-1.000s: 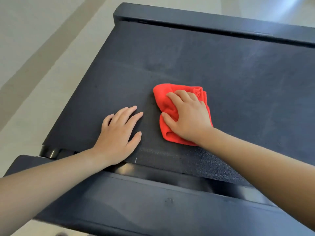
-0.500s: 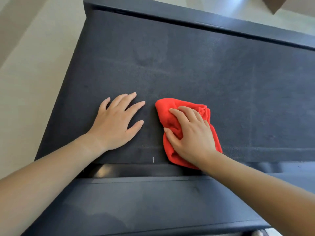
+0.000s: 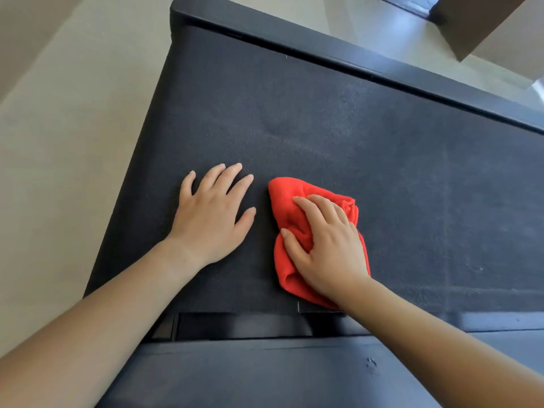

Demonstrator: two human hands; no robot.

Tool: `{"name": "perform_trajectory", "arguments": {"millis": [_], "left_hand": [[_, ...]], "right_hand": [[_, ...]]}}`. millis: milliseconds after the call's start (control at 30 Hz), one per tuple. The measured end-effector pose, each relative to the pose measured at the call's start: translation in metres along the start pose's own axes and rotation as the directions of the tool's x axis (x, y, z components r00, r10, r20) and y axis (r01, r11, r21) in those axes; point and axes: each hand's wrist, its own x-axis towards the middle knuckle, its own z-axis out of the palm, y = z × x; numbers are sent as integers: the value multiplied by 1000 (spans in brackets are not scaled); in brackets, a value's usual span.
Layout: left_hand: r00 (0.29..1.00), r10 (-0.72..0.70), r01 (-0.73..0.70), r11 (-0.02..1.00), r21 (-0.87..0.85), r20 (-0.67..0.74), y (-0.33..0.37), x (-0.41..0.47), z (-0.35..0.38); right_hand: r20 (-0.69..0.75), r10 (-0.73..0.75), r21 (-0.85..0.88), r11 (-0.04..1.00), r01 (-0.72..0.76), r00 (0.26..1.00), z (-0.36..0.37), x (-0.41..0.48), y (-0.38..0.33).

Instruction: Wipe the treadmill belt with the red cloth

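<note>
The dark treadmill belt (image 3: 382,172) fills most of the view. A bunched red cloth (image 3: 282,198) lies on it near the belt's near edge. My right hand (image 3: 329,251) lies on top of the cloth, its fingers curled into the folds and its thumb dug into the fabric. To the left of the cloth, a short gap away, my left hand (image 3: 212,219) rests flat on the bare belt with its fingers spread.
A black side rail (image 3: 353,63) runs along the belt's far edge, and the black treadmill frame (image 3: 265,372) lies below the near edge. Beige floor (image 3: 59,142) lies to the left. A brown box-like object (image 3: 477,22) stands at the top right.
Both hands now sit a little farther up the belt from its near edge, the cloth still under the right hand. The view has swung, showing more floor at the left.
</note>
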Motion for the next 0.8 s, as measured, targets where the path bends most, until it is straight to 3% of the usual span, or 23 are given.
{"name": "perform_trajectory", "arguments": {"millis": [367, 667, 800], "left_hand": [[999, 23, -24, 1000, 7, 32, -17, 42, -2], [971, -240, 240, 971, 23, -14, -20, 155, 11], [955, -286, 291, 954, 69, -73, -18, 181, 17]], "right_hand": [[-55, -23, 57, 998, 26, 998, 23, 101, 6], [-133, -68, 92, 992, 81, 989, 36, 186, 33], [-137, -81, 85, 992, 93, 987, 40, 225, 46]]}}
